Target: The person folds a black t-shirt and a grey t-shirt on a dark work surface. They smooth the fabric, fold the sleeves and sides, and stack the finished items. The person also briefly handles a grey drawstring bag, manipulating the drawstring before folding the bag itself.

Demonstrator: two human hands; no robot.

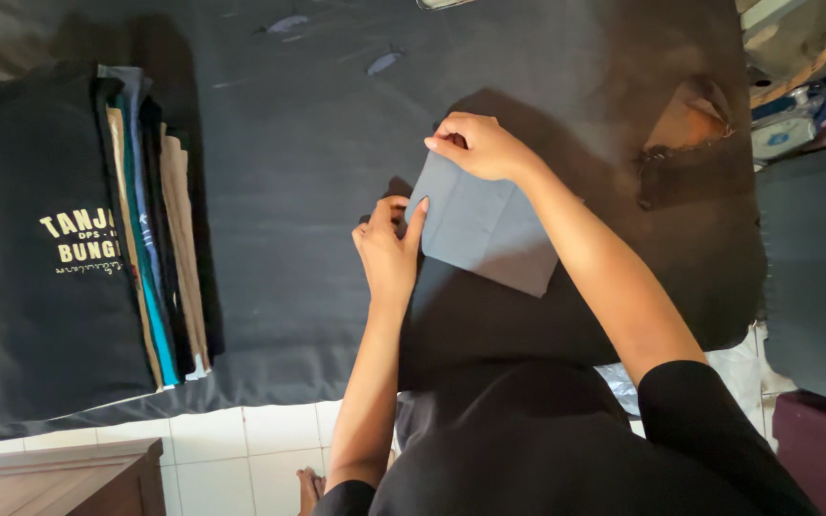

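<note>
At the far left lies one stack of folded shirts (97,239) on a dark padded mat (298,153); the top shirt is black with pale yellow lettering on it, and along the stack's right edge the folded borders of the others show in layers: tan, teal, pale blue, black and cream; how many lie there cannot be counted exactly, though at least six borders show; below the stack, at the lower left corner, stands one wooden cabinet corner (59,478) on a white tiled floor (250,449); one bare foot (310,489) shows on the tiles beside the person's left arm.

Toward the middle, the left hand (389,250) rests at the left edge of one folded grey cloth (480,229); its thumb and fingers (417,215) pinch that edge near the upper left corner; the cloth itself lies flat on the mat, a tilted rectangle just in front of the person, with one fold line running down it; the right hand (480,145) sits at the cloth's top edge, fingers curled down and gripping the upper corner, knuckles raised; the two hands are near each other, each holding its own side of the same corner region.

Farther right, one crumpled brown scrap (685,119) lies on the mat, well apart from the cloth; past the mat's right edge sits one dark flat bundle (815,268), and above it a clutter of objects too cropped to tell.
</note>
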